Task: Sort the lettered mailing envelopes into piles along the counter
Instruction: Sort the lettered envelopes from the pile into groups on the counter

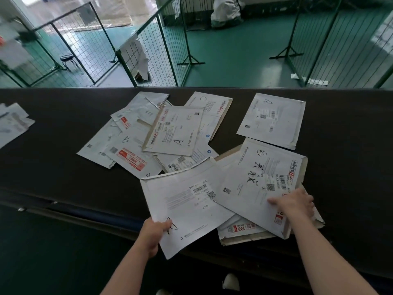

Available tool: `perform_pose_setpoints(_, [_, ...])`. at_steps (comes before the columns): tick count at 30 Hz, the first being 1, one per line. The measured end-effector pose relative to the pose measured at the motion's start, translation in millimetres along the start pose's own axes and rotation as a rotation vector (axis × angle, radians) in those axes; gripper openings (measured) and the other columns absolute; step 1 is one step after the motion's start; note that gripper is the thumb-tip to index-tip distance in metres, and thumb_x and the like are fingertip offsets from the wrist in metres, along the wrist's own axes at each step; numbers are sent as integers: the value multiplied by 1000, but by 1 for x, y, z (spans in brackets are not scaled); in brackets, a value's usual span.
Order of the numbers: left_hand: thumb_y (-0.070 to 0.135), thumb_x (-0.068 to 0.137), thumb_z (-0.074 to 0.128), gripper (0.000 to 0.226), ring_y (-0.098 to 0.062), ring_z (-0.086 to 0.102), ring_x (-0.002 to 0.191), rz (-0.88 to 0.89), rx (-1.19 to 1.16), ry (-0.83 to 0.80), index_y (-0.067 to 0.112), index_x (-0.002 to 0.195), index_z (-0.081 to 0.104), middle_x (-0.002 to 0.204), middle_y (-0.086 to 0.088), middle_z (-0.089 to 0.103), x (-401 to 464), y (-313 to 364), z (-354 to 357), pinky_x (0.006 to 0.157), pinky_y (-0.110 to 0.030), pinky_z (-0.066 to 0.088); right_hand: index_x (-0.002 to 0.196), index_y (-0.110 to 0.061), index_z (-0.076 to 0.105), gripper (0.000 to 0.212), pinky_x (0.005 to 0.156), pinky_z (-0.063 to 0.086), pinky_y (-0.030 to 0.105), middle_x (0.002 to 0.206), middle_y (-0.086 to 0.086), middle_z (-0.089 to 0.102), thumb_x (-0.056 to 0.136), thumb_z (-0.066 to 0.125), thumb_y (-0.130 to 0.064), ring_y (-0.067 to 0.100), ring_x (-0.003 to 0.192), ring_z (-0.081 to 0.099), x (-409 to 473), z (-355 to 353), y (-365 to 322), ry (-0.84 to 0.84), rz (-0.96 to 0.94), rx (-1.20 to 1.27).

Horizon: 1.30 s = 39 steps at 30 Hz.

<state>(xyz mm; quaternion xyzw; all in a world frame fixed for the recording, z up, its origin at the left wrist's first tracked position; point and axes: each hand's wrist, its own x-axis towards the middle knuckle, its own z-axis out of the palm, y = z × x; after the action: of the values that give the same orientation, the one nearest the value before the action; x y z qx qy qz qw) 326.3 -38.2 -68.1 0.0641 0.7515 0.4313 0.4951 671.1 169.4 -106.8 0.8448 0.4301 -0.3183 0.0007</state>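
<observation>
White mailing envelopes lie scattered on a dark counter (63,116). My left hand (154,233) grips the near corner of an envelope with a handwritten letter (185,207), lifted over the counter's front edge. My right hand (295,204) rests flat, fingers pressed on an envelope marked B (261,184), which tops a small stack at the front right. In the middle, a loose heap holds an envelope marked A (174,130), another marked B (127,150) and one marked C (209,106). A single envelope (272,120) lies apart at the back right.
A few more envelopes (12,122) sit at the counter's far left edge. Beyond the counter are green wire fence panels (148,50), a green floor and a white sack (226,11). My shoe (230,282) shows below the counter's front edge.
</observation>
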Motion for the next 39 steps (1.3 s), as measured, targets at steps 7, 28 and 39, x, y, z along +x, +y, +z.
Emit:
perform_pose_setpoints(7, [-13, 92, 61, 24, -32, 71, 90, -15, 25, -31, 9, 99, 68, 98, -11, 75, 2, 1, 7, 70, -38, 57, 131, -12, 48, 93, 102, 46, 60, 124, 19, 53, 54, 93, -35, 41, 116, 54, 11, 14, -14, -121, 93, 18])
perform_pose_setpoints(28, [-15, 91, 59, 24, -37, 72, 88, -29, 9, -92, -1, 109, 67, 93, -17, 77, -5, -3, -6, 69, -42, 58, 164, -22, -9, 140, 126, 4, 55, 172, -2, -13, 66, 76, -76, 24, 158, -8, -37, 47, -12, -183, -607, -407])
perform_pose_setpoints(39, [-5, 92, 66, 22, -37, 74, 88, -27, 32, -127, 4, 112, 62, 97, -21, 76, -20, -3, -3, 67, -42, 60, 153, -22, 23, 113, 113, 32, 48, 146, 11, 35, 68, 82, -65, 30, 136, 36, -82, 62, -50, -156, -631, -386])
